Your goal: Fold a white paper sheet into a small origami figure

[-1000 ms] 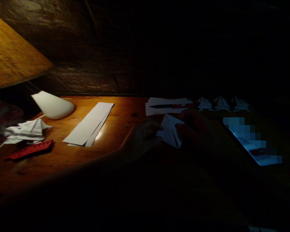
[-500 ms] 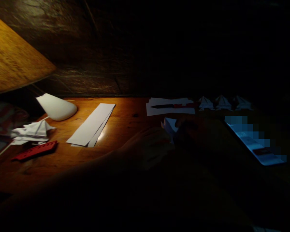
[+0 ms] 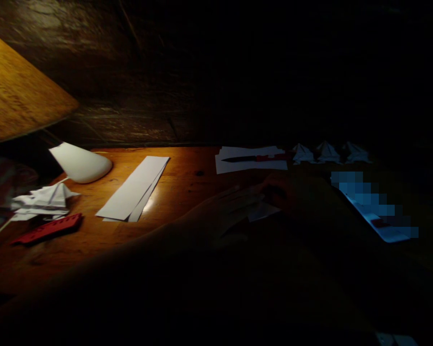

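Note:
A small piece of folded white paper [image 3: 262, 211] lies on the dark part of the table, partly hidden by both hands. My left hand [image 3: 223, 216] is stretched flat over its left side, fingers extended and pointing right. At the paper's far edge is my right hand [image 3: 283, 192], its fingers curled and pressed together at the paper; deep shadow blurs the details. Beyond the hands, a knife [image 3: 254, 158] with a dark blade and red handle rests across a stack of white paper sheets [image 3: 234, 166].
Three folded paper figures [image 3: 327, 153] stand at the back right, with a lit phone [image 3: 386, 223] nearer. Leftward are long paper strips [image 3: 130, 190], a white lamp base [image 3: 82, 163], its shade [image 3: 21, 91], a crumpled-looking paper figure [image 3: 45, 199] and a red slotted object [image 3: 48, 229].
The folded paper, raised between the hands before, now lies lower and flatter. My left hand has flattened out over it, fingers extended. The view has shifted slightly.

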### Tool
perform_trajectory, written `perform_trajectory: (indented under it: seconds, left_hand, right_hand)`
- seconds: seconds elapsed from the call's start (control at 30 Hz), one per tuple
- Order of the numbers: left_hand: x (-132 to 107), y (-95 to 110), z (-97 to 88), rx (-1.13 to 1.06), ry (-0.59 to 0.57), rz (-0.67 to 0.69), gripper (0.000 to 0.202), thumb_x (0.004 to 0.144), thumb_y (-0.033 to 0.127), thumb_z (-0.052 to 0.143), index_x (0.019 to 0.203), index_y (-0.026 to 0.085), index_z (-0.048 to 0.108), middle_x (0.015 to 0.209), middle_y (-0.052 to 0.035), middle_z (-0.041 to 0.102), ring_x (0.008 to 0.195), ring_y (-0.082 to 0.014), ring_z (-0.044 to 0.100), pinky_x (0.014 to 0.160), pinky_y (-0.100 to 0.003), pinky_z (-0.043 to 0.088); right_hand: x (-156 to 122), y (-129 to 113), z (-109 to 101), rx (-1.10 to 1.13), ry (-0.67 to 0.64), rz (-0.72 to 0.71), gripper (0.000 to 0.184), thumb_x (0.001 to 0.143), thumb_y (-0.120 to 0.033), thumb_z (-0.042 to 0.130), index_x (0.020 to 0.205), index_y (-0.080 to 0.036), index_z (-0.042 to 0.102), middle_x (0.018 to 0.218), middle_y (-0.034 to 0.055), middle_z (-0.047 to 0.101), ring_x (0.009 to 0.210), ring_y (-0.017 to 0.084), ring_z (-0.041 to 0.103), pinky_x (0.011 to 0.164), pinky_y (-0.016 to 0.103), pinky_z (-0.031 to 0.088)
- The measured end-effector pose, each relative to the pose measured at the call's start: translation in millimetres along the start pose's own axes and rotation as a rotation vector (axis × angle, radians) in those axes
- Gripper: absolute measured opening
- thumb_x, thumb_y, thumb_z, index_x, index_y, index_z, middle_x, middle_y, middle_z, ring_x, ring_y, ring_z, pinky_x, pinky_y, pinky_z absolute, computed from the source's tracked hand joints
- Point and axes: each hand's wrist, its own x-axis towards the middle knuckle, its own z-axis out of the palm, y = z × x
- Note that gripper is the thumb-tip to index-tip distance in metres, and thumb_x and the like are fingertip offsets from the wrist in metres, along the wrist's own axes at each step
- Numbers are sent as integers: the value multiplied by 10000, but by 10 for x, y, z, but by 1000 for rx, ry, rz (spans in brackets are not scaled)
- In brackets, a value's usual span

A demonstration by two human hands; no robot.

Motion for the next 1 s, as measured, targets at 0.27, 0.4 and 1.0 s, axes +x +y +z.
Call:
perform_trajectory:
  seconds: [0.27,0.4,1.0]
  left_hand:
    - [-44,61,66,-35,-61,-30,846,998,599,560,1625,102,287,1681,-213,314,1581,-360,276,1283,-497,297]
    - [-49,99,76,-20,-47,-31,892,968,643,580,1629,131,268,1630,-214,398,1498,-388,402,1220,-529,378]
    - [-50,26,187,-58,-92,12,1133,944,776,492,1681,143,-89,1749,-198,-21,1620,-411,82,1323,-553,151]
  right_hand:
    - [32,-110,-90,-10,310,149,199,936,-188,534,1070,-221,677,1101,87,752,1022,252,702,894,407,551]
    - [22,-39,-136,-79,175,83,206,938,-292,620,1114,-209,689,1105,90,748,1012,266,697,907,441,555]
    - [11,148,-156,-195,-289,-170,618,1072,-538,383,1613,-239,395,1704,111,345,1601,290,254,1276,594,263]
